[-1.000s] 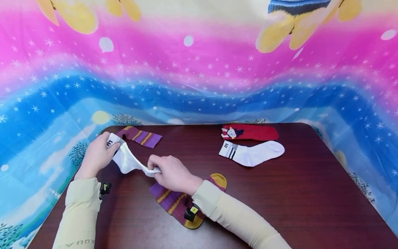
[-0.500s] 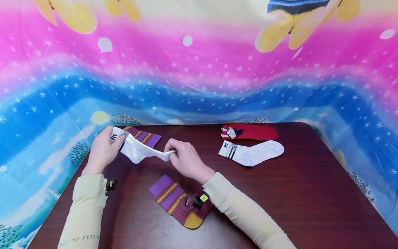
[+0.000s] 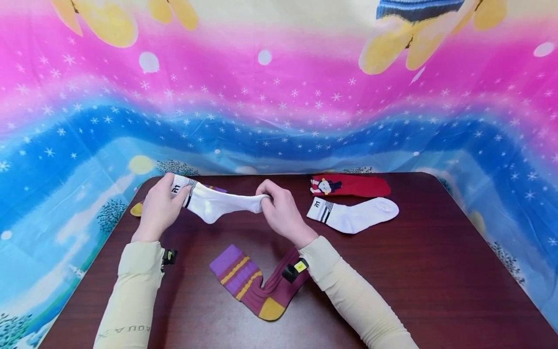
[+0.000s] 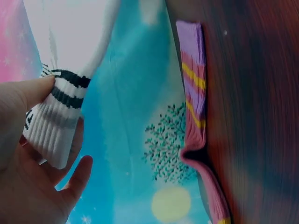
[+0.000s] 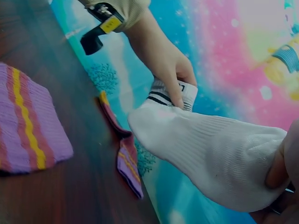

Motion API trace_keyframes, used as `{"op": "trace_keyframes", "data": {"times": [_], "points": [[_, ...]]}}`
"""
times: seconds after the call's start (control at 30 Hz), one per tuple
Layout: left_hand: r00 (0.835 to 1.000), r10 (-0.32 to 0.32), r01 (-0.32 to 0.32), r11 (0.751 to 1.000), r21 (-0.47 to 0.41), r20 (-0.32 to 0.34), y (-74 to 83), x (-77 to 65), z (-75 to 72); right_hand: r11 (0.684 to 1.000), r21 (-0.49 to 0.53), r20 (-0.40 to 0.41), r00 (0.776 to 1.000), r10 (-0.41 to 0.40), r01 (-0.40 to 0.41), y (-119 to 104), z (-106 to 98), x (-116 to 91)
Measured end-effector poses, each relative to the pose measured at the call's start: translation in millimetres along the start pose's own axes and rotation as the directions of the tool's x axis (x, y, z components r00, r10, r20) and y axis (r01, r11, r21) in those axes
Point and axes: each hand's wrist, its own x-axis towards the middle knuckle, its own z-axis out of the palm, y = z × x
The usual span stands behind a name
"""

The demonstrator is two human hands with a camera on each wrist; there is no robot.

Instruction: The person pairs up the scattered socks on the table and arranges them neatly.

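White knit sock with black-striped cuff [image 3: 215, 201] | hanging above dark wooden surface [image 3: 436, 271], long axis running crosswise (heel sagging midway) | left hand [image 3: 159, 206] pinching cuff, right hand [image 3: 282, 208] pinching toe

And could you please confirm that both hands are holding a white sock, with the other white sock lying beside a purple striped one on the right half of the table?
Not quite: in the head view, the other white sock on the right half of the table lies beside a red sock, not a purple striped one. The left hand and right hand do hold the first white sock.
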Motion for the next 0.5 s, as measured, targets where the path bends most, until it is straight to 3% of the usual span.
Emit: {"op": "trace_keyframes", "data": {"times": [0.23,0.5], "points": [[0.999,0.003,-0.005,0.999,-0.032,-0.039,6.1,3.9,13.8,0.993,0.061,-0.037,0.994,0.106,-0.104,7.0,-19.2,4.5],[0.995,0.020,-0.025,0.999,-0.048,-0.100,11.3,4.4,27.4,0.980,0.120,-0.042,0.986,0.164,-0.158,13.8,-37.3,7.4]]}}
